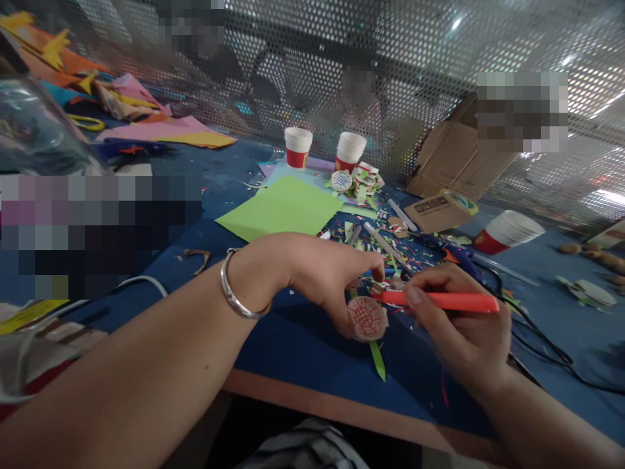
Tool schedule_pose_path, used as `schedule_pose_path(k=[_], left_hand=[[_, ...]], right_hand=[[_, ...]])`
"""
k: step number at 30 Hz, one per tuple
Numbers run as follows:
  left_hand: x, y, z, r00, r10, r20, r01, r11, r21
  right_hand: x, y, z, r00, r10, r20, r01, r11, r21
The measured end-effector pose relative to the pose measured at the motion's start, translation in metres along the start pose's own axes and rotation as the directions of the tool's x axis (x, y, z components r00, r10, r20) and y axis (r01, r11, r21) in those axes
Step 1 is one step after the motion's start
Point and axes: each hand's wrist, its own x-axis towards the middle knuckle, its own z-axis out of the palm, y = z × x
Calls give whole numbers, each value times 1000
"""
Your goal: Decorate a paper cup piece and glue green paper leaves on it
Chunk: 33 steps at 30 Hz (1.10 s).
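Note:
My left hand, with a silver bangle on its wrist, curves around a small round paper piece with a red grid pattern on its face. The thumb presses its left edge; the other fingers are bent behind it and partly hidden. A green paper strip sticks out below this piece. In my right hand is a red-orange marker, gripped between thumb and fingers. Its tip points left, just above the round piece.
Green paper, stacked paper cups and a blue-patterned round piece lie beyond my hands. Paper scraps, a glue gun with a black cable, tape and a tipped cup stack are at right.

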Motion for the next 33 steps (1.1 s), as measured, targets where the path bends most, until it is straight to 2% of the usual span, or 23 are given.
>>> schedule_pose_path(k=[5, 12, 16, 20, 27, 29, 33], left_hand=[[0, -3, 0, 996, 63, -57, -68, 994, -83], [5, 2, 4, 987, 146, -71, -159, 960, -230], [7, 2, 5, 987, 138, -83, -156, 946, -284], [9, 4, 6, 989, 108, -106, -133, 952, -275], [17, 10, 11, 966, 67, -249, -145, 940, -310], [19, 10, 11, 966, 67, -250, -132, 958, -253], [22, 10, 12, 964, 107, -243, -144, 979, -143]], right_hand=[[-1, 2, 0, 993, 59, -107, -55, 998, 37], [-2, 2, 0, 995, 55, -84, -50, 997, 53], [-3, 1, -1, 988, 63, -138, -54, 996, 70], [-3, 2, 0, 977, 101, -188, -83, 992, 98], [-3, 2, 4, 938, 96, -332, -67, 993, 100], [-3, 2, 4, 941, 99, -325, -70, 993, 98], [-3, 2, 2, 968, 109, -228, -88, 991, 100]])
